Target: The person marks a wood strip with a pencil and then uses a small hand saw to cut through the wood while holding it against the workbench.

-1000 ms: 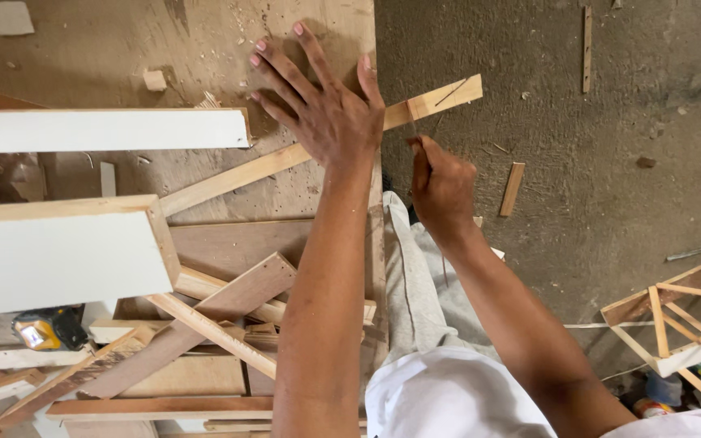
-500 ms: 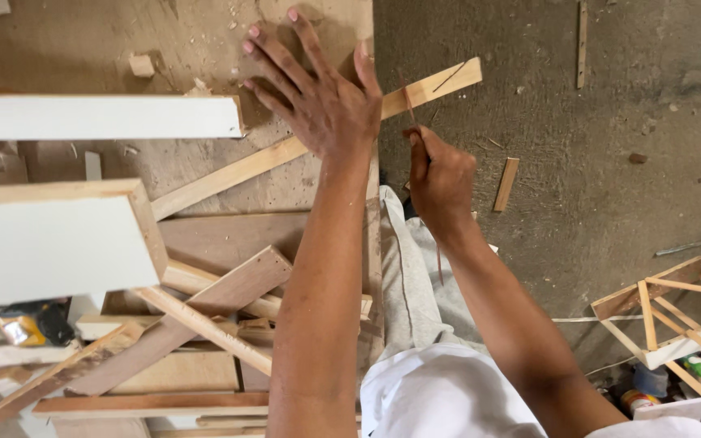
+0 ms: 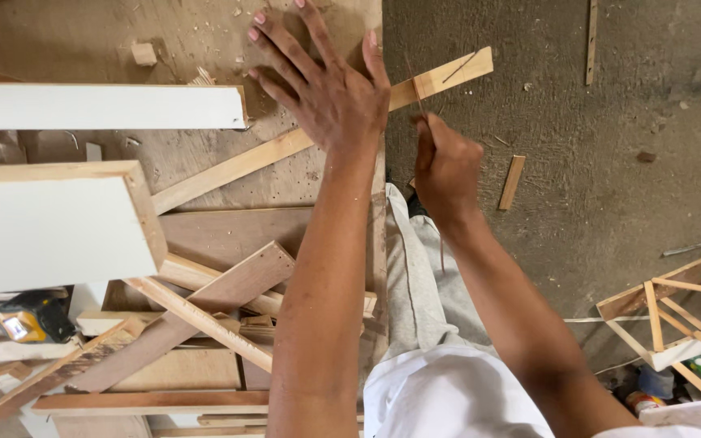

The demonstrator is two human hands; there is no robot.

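the left hand (image 3: 326, 89) lies spread, fingers splayed, pressing a long pale wooden strip (image 3: 285, 150) flat on the dusty plywood bench (image 3: 204, 40). the right hand (image 3: 444, 166) is fisted around a thin saw blade (image 3: 417, 89) at the strip's overhanging end.

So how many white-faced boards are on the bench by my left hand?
2: a long narrow white board left of the left hand, and a wider white panel below it. Others may be hidden in the pile.
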